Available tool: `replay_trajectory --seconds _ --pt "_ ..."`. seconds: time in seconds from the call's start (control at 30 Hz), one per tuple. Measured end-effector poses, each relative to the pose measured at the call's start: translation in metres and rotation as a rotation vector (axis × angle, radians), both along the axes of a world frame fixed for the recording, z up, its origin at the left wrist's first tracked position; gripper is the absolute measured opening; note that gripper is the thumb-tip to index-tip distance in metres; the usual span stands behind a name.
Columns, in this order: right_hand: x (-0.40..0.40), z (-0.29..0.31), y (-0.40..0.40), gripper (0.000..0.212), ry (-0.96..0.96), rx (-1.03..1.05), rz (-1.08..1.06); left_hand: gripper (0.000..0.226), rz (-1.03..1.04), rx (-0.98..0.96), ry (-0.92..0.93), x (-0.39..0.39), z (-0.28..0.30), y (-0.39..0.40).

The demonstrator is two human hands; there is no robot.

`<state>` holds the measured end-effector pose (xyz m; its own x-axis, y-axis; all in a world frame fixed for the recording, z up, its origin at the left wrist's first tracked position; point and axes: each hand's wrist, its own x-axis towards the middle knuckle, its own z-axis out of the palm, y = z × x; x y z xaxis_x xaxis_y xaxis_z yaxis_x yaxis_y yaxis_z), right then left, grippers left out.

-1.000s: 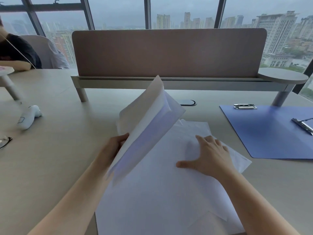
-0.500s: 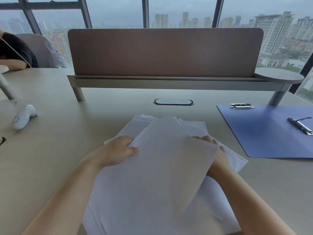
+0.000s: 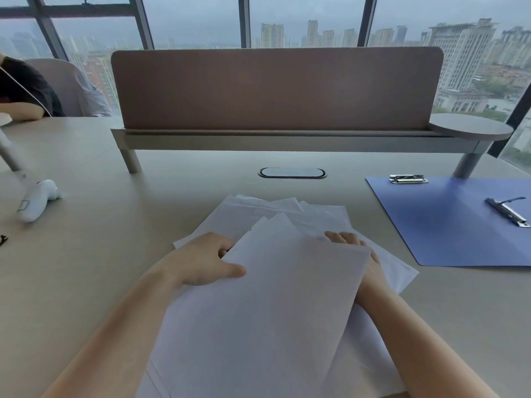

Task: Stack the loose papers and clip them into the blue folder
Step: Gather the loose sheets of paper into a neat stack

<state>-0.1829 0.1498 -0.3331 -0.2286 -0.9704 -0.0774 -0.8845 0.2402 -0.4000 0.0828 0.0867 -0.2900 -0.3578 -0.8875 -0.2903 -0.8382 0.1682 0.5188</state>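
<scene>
A loose pile of white papers lies on the desk in front of me, fanned out at uneven angles. My left hand grips the left edge of the top sheets, thumb on top. My right hand is mostly hidden under the right edge of those sheets, with only its fingers and wrist showing. The blue folder lies open and flat at the right, apart from the pile. It has one metal clip at its top edge and a second metal clip further right.
A brown divider screen on a raised shelf crosses the desk behind the papers. An oval cable port sits in front of it. A white handheld device lies at the left. Another person's arm rests at the far left.
The sheets held upright in my left hand came down flat onto the pile. My right hand went from pressing on the pile to under the top sheets' right edge.
</scene>
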Motion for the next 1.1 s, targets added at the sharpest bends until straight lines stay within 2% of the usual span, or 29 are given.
replay_trajectory --seconds 0.13,0.37,0.5,0.67,0.73,0.8,0.83,0.87,0.93,0.97,1.0,1.03,1.1 --pt "0.001 0.0 0.001 0.07 0.013 0.009 -0.011 0.029 0.021 0.03 0.068 0.001 -0.002 0.003" --pt "0.002 0.0 0.004 0.065 -0.028 0.007 -0.028 0.027 0.021 -0.047 -0.039 -0.013 0.0 0.015" --pt "0.003 0.002 0.004 0.064 -0.05 0.006 -0.048 0.027 -0.011 -0.046 0.025 -0.012 -0.002 0.011" --pt "-0.006 0.004 0.002 0.064 -0.134 -0.076 -0.131 0.044 0.054 0.105 0.379 0.001 -0.008 0.0" --pt "-0.01 0.004 -0.001 0.052 -0.146 -0.183 -0.164 0.045 0.163 0.126 0.608 0.007 -0.009 -0.006" --pt "-0.009 0.008 -0.003 0.024 -0.321 -0.365 -0.271 0.041 0.276 0.135 0.85 0.012 -0.008 -0.011" --pt "-0.007 0.011 -0.004 0.025 -0.482 -0.433 -0.321 0.036 0.323 0.144 0.958 0.014 -0.007 -0.013" --pt "-0.004 0.015 -0.004 0.036 -0.688 -0.459 -0.346 0.034 0.364 0.162 1.056 0.016 -0.007 -0.014" --pt "0.002 0.02 -0.005 0.055 -1.127 -0.406 -0.327 0.038 0.419 0.188 1.214 0.019 -0.009 -0.016" --pt "0.003 0.021 -0.005 0.057 -1.304 -0.346 -0.286 0.04 0.435 0.177 1.268 0.02 -0.009 -0.016" --pt "0.005 0.022 -0.004 0.054 -1.408 -0.284 -0.227 0.041 0.442 0.158 1.31 0.02 -0.008 -0.015" --pt "0.008 0.023 -0.002 0.048 -1.426 -0.235 -0.143 0.04 0.444 0.132 1.342 0.019 -0.006 -0.014" --pt "0.019 0.024 0.002 0.038 -1.339 -0.206 0.032 0.035 0.435 0.06 1.399 0.016 0.003 -0.011"
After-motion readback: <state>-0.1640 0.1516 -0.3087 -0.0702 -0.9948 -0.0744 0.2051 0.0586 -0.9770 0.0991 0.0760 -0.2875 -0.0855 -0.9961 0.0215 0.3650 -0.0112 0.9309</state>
